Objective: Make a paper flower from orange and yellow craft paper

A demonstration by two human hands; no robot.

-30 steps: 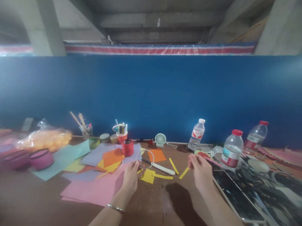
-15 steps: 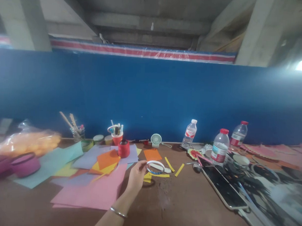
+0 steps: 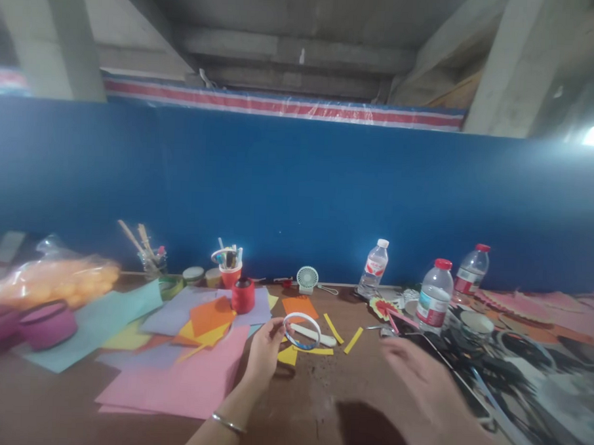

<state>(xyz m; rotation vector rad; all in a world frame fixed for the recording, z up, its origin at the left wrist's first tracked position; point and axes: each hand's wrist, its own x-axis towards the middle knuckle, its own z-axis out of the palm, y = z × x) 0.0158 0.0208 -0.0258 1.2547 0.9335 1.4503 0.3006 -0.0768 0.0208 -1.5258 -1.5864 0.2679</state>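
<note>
My left hand (image 3: 268, 346) is closed, pinching the left edge of a thin white ring (image 3: 316, 328) with some blue low on its band; it looks like a narrow roll of tape. The ring is held upright above the table. Through and behind it show a long white tool (image 3: 324, 340) and yellow paper pieces (image 3: 287, 356). On the right, my right hand (image 3: 413, 368) is blurred over the table beside the phone (image 3: 460, 380), which it partly covers. Its fingers look stretched out to the left, and I see nothing in them.
Coloured paper sheets (image 3: 171, 387) overlap on the left, with a red spool (image 3: 243, 295) and a pen cup (image 3: 230, 274) behind. A small fan (image 3: 307, 279) stands at the back. Several bottles (image 3: 434, 297) and tangled cables (image 3: 517, 363) crowd the right side.
My right hand has come into view from the lower right, with a shadow below it. The ring in my left hand has tipped more upright and shifted slightly left.
</note>
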